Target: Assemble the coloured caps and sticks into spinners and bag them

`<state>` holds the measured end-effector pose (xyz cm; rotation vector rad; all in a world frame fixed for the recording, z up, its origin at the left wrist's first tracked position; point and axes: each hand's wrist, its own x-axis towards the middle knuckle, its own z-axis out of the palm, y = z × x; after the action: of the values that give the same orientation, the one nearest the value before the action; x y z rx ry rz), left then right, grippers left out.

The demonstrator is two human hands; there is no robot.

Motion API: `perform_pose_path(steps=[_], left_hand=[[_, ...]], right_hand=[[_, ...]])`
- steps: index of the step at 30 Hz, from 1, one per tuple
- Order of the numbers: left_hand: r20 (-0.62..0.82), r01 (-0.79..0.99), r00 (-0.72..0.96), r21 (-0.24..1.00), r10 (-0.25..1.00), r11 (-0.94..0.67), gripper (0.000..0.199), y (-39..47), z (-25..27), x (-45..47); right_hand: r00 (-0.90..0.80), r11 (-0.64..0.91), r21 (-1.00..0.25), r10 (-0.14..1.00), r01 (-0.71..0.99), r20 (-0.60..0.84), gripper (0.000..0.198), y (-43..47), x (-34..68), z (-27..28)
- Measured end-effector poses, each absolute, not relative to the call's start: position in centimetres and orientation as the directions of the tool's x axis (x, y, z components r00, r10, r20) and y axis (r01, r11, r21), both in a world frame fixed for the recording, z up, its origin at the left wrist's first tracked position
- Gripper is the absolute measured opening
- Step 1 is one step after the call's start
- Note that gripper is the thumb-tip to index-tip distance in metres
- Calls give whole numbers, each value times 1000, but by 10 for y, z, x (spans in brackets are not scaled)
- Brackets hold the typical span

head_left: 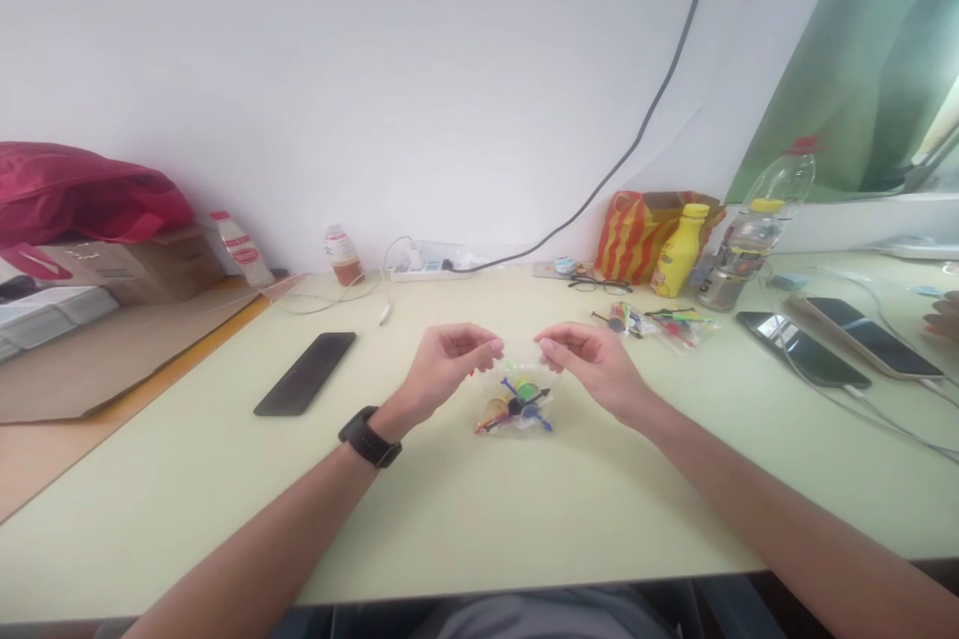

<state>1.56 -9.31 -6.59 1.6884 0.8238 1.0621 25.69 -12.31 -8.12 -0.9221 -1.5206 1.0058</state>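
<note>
A clear plastic bag with several small colourful plastic pieces in it, green, blue, yellow, red and black, hangs just above or rests on the table in front of me. My left hand pinches its top left corner between thumb and fingers. At the top right corner my right hand pinches the bag in the same way. The bag's upper edge is stretched between the two hands. On my left wrist is a black watch. The exact kind of the pieces is too small to tell.
A black phone lies to the left. Similar bags of colourful pieces, eyeglasses, a yellow bottle and clear bottles stand or lie back right. Phones with cables lie far right. Behind is a power strip; at left, a cardboard box.
</note>
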Motion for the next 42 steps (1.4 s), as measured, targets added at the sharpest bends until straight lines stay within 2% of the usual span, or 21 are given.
perform_pose_path(steps=[6,14,19,23,33,38,42], left_hand=[[275,51,385,947,881,-318,26,-94,-65,15],[321,65,390,925,863,-374,27,-93,-66,14],[305,49,447,930,841,-364,35,-94,-67,16],[311,39,439,931,843,-364,26,-91,-70,15],[266,-36,419,960,868,-276,16,-82,-79,9],[271,-23,403,958,874,-286,16,-83,-79,9],[291,32,369,945,883,-325,21,-84,-76,9]], right_hand=[[-85,383,-917,923,115,375,32,-122,258,-81],[-145,354,-933,928,68,342,27,-118,260,-85],[-135,312,-950,941,3,309,28,-114,260,-88],[-139,297,-955,945,-14,296,26,-114,260,-88],[-161,103,-960,976,-259,148,17,-112,263,-90],[-171,178,-960,961,-217,217,14,-113,264,-89],[-165,306,-950,935,-65,313,19,-117,264,-85]])
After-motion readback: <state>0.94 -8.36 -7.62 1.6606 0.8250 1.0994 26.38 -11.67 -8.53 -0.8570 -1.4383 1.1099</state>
